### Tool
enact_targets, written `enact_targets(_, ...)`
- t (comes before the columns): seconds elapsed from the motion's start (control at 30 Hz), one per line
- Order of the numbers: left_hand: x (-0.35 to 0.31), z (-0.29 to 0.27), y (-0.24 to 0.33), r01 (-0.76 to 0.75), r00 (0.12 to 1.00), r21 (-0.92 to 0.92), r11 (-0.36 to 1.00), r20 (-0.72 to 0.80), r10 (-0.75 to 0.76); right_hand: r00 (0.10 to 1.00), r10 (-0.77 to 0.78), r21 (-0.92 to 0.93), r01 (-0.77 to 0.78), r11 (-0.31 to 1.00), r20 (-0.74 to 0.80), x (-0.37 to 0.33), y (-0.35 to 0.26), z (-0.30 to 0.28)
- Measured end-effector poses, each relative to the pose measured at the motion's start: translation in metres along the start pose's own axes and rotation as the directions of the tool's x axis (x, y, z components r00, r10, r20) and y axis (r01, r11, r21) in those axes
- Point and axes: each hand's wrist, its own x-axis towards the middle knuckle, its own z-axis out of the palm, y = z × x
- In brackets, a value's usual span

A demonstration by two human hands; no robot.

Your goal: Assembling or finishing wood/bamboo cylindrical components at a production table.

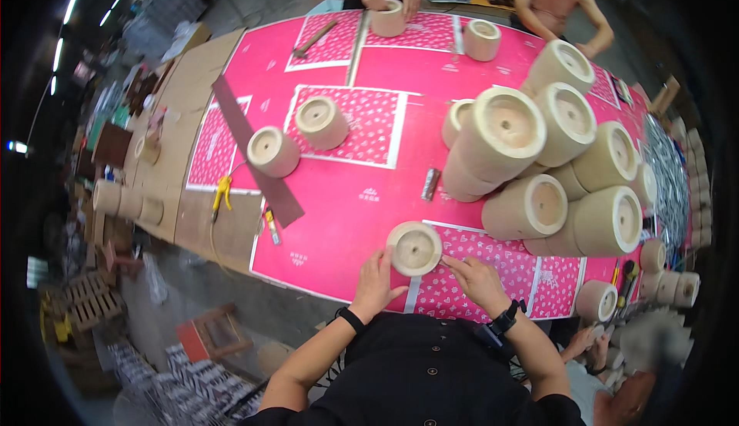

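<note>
A short pale wooden cylinder (416, 260) stands at the table's near edge, its recessed top facing up with a small hole in the middle. My left hand (375, 286) steadies it, fingers against its left side and thumb sticking out toward me. On the other side my right hand (479, 283) has its fingertips closed together at the cylinder's right wall. Whether a small thing sits in that pinch is too small to tell. Two similar wooden cylinders (322, 123) stand farther off, left of centre.
A stack of wooden cylinders (504, 130) rises at the right. A dark strip (258, 153), a yellow air blow gun (222, 195) with a hose, a small tube (272, 227) and a hammer (314, 40) lie left. Co-workers are at the far side and lower right; one handles a cylinder (387, 20).
</note>
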Motion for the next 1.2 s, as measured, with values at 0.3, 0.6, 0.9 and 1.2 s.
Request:
enact_targets(0.3, 0.078, -0.014, -0.002, -0.382, 0.888, 0.027, 0.924, 0.287, 0.359, 0.793, -0.504, -0.334, 0.604, 0.724, 0.341, 0.085, 0.000, 0.013)
enact_targets(0.6, 0.006, 0.038, 0.028, -0.033, 0.988, 0.063, 0.997, -0.148, 0.042, 0.704, -0.173, -0.219, 0.430, 0.876, 0.689, 0.057, -0.054, 0.029)
enact_targets(0.9, 0.001, 0.061, 0.005, -0.129, 0.964, -0.141, 0.982, -0.251, 0.090, 0.997, 0.047, 0.194, -0.036, 0.980, -0.054, 0.048, -0.057, 0.063)
enact_targets(1.2, 0.012, 0.027, 0.015, -0.114, 0.993, -0.105, 0.988, -0.006, 0.114, 0.956, 0.206, 0.244, -0.254, 0.936, 0.207, 0.021, -0.030, 0.069)
